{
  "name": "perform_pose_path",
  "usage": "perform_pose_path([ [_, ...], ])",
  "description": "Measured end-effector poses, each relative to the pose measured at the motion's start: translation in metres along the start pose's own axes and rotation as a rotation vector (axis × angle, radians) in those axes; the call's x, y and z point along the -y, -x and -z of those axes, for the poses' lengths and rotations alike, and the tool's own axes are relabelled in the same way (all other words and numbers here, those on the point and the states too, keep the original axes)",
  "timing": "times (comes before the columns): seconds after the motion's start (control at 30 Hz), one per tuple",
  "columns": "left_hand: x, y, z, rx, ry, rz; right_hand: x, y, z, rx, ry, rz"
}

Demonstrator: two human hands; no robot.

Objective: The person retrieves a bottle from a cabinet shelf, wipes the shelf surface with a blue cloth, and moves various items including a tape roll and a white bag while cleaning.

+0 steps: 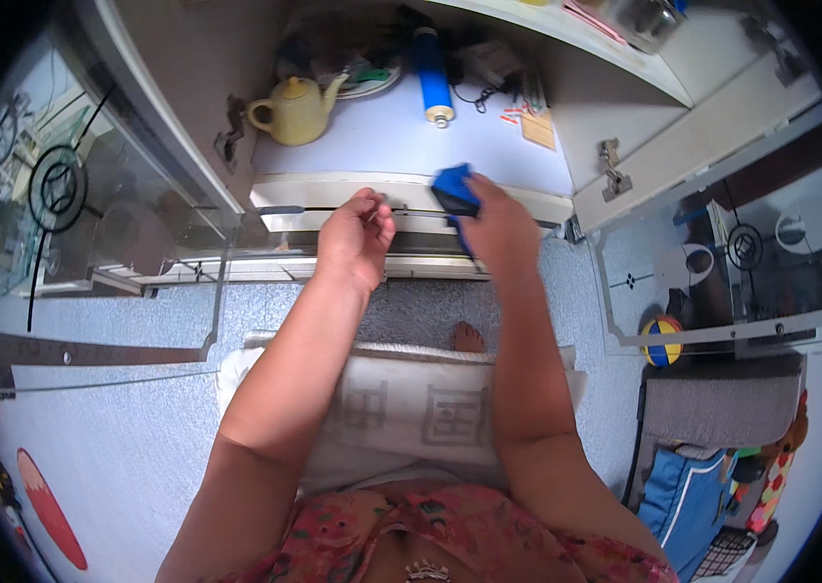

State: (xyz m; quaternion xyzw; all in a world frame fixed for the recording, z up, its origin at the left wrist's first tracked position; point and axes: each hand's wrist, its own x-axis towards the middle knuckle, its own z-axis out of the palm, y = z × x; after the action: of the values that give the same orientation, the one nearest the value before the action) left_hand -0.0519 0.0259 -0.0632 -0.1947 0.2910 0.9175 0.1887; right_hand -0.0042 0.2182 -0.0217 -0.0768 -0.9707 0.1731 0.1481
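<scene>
My right hand grips a blue and black item, perhaps a cloth or pouch. It is blurred, and a dark blue end hangs below my fingers. My left hand is beside it, palm turned up and fingers curled, in front of the cabinet's front edge. Whether something small sits between its fingertips is unclear. A thin dark line with a thicker grey end runs behind my left hand along the cabinet front. Above both hands is the open cabinet's white shelf.
On the shelf are a yellow teapot, a blue tube, a plate and a wooden piece. Glass doors stand open at left and right. A white cushion covers my lap. A ball lies right.
</scene>
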Motion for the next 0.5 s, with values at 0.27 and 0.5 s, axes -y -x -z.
perform_pose_path([
  [0.27, -0.005, 0.017, 0.000, -0.065, 0.081, -0.018, 0.002, -0.003, 0.022, 0.087, 0.194, -0.163],
  [0.5, -0.028, 0.011, 0.017, -0.120, 0.132, -0.143, 0.088, -0.001, -0.039, 0.006, 0.031, 0.329],
])
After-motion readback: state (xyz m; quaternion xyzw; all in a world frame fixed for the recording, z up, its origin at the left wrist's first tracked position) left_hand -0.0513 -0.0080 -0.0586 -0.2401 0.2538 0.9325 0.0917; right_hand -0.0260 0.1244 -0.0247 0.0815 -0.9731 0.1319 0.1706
